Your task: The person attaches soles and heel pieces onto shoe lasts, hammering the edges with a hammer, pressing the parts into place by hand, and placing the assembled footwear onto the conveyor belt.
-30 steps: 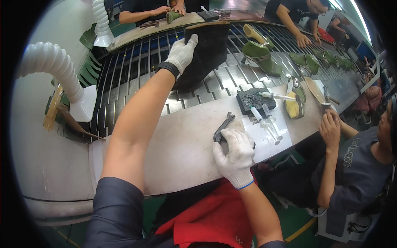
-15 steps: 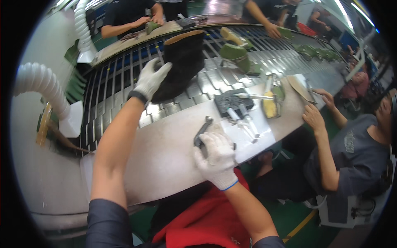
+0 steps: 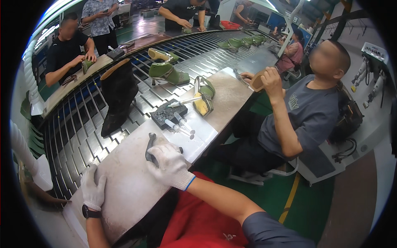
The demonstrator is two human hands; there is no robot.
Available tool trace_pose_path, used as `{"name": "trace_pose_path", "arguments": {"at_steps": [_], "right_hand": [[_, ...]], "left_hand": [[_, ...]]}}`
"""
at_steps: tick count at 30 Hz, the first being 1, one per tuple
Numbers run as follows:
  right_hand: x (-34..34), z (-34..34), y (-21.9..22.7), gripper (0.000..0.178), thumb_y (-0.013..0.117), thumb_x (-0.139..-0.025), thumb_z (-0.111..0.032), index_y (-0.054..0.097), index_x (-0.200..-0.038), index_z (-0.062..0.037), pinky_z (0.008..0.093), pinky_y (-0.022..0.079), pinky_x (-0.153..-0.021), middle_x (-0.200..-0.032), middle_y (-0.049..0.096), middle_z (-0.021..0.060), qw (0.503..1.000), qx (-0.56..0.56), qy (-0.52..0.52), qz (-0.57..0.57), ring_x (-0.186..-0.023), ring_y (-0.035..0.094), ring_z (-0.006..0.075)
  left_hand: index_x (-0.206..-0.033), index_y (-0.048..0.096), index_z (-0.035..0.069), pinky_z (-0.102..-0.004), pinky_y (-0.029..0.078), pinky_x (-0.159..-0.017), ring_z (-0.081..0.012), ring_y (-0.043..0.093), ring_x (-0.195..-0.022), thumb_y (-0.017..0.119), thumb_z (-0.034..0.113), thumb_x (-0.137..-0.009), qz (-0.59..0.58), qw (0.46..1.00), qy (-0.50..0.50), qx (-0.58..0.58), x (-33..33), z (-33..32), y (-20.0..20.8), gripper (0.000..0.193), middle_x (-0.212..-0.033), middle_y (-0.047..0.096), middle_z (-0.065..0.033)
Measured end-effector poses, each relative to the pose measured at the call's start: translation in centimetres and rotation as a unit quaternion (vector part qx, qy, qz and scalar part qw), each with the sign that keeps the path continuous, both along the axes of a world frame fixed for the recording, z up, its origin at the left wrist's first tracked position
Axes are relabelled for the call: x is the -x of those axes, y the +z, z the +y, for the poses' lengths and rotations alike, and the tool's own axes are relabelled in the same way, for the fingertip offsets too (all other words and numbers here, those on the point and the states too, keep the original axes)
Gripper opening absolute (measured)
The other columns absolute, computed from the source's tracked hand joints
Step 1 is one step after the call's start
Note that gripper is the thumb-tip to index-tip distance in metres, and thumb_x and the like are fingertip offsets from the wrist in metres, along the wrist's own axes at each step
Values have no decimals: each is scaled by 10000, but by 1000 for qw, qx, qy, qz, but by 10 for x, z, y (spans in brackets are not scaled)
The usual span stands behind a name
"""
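Observation:
My left hand [image 3: 93, 189], in a white glove, lies on the pale work board [image 3: 124, 186] near its left end. Its fingers are stretched out and hold nothing. My right hand [image 3: 170, 164], also gloved, is closed round a dark curved hand tool [image 3: 150, 142]. The tool's knobbed end sticks out past the fingers, and its grip is hidden in the palm. A tall black boot [image 3: 119, 99] stands on the metal slatted conveyor beyond the board. Close to my right hand, several syringes [image 3: 177, 125] lie on and beside a black block [image 3: 159, 112].
A yellow-soled green sandal [image 3: 202, 101] lies on the board's far part. Other green heeled shoes [image 3: 169, 74] are on the conveyor [image 3: 82, 120]. At right, a seated co-worker [image 3: 302, 111] holds a brown sole [image 3: 257, 81]. White flexible ducts [image 3: 25, 153] stand at left.
My left hand has drawn back from beside the black boot to the board. The boot remains on the conveyor. My right hand keeps the tool. The view has swung right.

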State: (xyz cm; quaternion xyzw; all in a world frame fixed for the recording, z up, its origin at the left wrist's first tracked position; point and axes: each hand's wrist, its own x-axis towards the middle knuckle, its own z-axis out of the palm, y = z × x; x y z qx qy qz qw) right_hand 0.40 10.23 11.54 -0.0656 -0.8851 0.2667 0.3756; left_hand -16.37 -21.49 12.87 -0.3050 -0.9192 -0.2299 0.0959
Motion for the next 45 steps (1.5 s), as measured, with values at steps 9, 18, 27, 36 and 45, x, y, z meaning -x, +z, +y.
{"name": "trace_pose_path", "arguments": {"at_steps": [9, 18, 27, 36, 45], "right_hand": [[-3, -3, 4, 274, 834, -851, -187, 758, -1080, -59, 499, 556, -1000, -1074, 784, 177, 998, -6, -25, 50, -1042, 743, 396], [-2, -6, 7, 282, 850, -847, -178, 775, -1083, -43, 494, 562, -1015, -1097, 800, 193, 999, -4, -2, 37, -1084, 755, 398], [-3, -10, 2, 243, 854, -868, -175, 794, -1068, -51, 479, 586, -1001, -1083, 819, 161, 998, -25, 2, 50, -1052, 780, 367], [-4, -16, 6, 238, 859, -853, -187, 803, -1044, -56, 495, 578, -976, -1047, 806, 162, 999, -38, 2, 35, -1016, 764, 382], [-3, -9, 9, 201, 831, -867, -165, 800, -1027, -47, 493, 587, -946, -1037, 809, 158, 999, -32, -15, 32, -1005, 763, 373]], "left_hand": [[-1375, 676, -1, -528, 449, -1167, -453, 617, -1297, 776, 277, -930, -6, 999, -27, -16, 4, -4, -3, 534, -1370, 688, -242], [-1315, 700, 2, -527, 460, -1141, -436, 632, -1261, 796, 282, -903, -30, 998, -28, -56, 1, -5, 10, 508, -1316, 708, -225], [-1310, 718, 37, -522, 463, -1138, -417, 645, -1254, 802, 406, -922, 2, 999, -33, -27, 4, -13, 0, 542, -1307, 729, -205], [-1348, 718, 55, -509, 455, -1156, -397, 648, -1276, 757, 503, -961, 0, 1000, -16, 14, -1, -21, 7, 593, -1324, 729, -192], [-1341, 717, 14, -512, 484, -1148, -409, 664, -1274, 785, 437, -945, -1, 999, -51, 0, 4, -4, 6, 583, -1335, 733, -221]]}}
